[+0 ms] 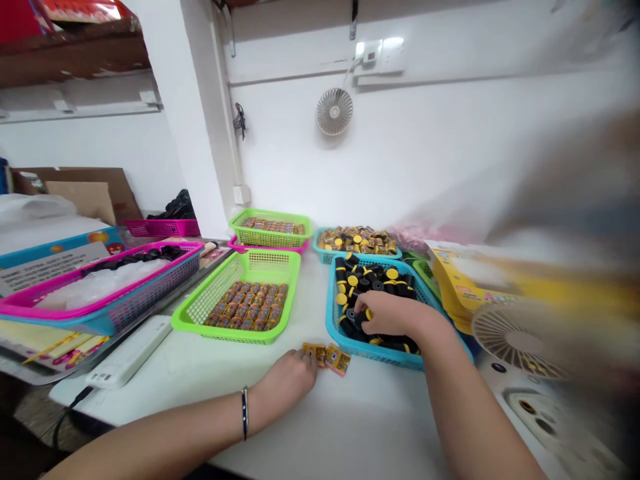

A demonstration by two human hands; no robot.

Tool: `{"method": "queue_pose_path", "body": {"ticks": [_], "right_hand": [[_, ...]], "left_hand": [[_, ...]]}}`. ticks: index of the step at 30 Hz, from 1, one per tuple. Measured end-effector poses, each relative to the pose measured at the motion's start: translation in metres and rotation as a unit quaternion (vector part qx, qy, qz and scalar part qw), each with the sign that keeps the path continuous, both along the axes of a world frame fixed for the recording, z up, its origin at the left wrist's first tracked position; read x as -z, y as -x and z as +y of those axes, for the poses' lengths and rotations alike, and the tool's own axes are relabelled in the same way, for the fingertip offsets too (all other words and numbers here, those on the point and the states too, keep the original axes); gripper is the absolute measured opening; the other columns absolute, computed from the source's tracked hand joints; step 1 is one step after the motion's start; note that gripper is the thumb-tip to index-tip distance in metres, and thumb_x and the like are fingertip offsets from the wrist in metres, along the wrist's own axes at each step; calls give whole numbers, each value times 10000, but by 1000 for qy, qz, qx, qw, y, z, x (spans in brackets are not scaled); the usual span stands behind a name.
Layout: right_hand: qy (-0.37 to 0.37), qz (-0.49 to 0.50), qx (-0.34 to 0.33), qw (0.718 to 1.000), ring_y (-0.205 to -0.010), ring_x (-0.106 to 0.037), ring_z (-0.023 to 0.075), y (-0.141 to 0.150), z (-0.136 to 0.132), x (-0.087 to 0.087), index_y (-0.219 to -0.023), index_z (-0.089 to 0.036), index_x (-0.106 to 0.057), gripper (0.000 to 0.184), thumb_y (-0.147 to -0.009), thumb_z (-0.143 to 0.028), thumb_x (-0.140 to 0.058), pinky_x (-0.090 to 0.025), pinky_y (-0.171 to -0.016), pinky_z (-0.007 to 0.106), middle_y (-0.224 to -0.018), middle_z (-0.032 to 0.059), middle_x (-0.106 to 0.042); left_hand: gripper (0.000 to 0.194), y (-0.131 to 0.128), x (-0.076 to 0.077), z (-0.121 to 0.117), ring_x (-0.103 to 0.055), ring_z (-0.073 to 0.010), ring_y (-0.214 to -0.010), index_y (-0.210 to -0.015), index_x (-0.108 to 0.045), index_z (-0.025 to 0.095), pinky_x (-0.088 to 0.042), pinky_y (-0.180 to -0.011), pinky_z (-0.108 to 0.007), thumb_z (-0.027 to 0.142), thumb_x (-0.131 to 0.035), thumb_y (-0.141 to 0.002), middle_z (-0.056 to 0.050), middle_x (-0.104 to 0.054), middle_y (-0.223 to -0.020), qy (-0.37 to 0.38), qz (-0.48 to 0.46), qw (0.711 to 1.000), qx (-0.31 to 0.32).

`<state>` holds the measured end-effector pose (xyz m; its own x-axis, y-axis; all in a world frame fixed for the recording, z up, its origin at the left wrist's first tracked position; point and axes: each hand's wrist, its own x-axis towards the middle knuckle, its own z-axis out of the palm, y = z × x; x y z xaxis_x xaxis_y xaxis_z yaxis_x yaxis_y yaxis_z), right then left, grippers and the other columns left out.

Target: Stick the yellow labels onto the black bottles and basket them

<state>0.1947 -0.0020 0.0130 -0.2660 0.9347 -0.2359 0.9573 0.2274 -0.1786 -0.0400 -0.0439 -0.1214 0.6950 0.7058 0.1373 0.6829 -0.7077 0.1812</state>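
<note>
My left hand [287, 380] rests on the white table [350, 420], its fingers closed on small orange printed labels [327, 357] lying by the blue basket. My right hand [393, 313] reaches into that blue basket [333, 320], fingers curled down among several black rolls with yellow ends [370, 277]; what it grips is hidden. A bracelet circles my left wrist.
A green basket [200, 310] holds rows of wrapped rolls. Behind stand another green basket [273, 230] on a pink one and a blue basket [357, 243] of wrapped pieces. Pink and blue trays [100, 310] sit left. A small white fan [520, 337] and yellow box [480, 280] sit right.
</note>
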Motion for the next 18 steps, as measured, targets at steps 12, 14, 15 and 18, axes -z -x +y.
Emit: {"method": "queue_pose_path", "body": {"ticks": [12, 14, 15, 18], "right_hand": [[-168, 105, -45, 979, -822, -664, 219, -11, -18, -24, -1101, -237, -598, 289, -841, -361, -605, -487, -667, 302, -995, 68, -692], [-266, 157, -76, 948, -864, -657, 217, -9, -16, -26, -1044, -213, -612, 228, -868, -356, -589, -510, -713, 317, -998, 79, -681], [-316, 188, -87, 926, -900, -654, 218, -7, -16, -28, -1038, -207, -619, 215, -878, -345, -586, -521, -745, 328, -1026, 89, -674], [-427, 290, -83, 852, -997, -640, 225, 1, -18, -30, -1065, -213, -643, 210, -897, -326, -585, -551, -793, 347, -1100, 102, -655]], "left_hand": [[210, 4, -72, 10, -611, -132, -589, -899, -741, 171, -472, -583, -215, 174, -539, -842, -5, -721, -689, 69, -128, 986, -79], [369, 1, -102, 13, -644, -125, -674, -1111, -700, 190, -511, -665, -218, 116, -583, -769, -4, -744, -809, 77, -220, 970, -75], [400, -1, -116, 15, -657, -129, -726, -1115, -699, 197, -526, -697, -226, 99, -599, -740, -12, -746, -858, 78, -278, 955, -64], [184, -10, -150, 21, -668, -150, -821, -859, -741, 181, -545, -724, -245, 109, -664, -708, -37, -732, -884, 65, -413, 908, -8]]}}
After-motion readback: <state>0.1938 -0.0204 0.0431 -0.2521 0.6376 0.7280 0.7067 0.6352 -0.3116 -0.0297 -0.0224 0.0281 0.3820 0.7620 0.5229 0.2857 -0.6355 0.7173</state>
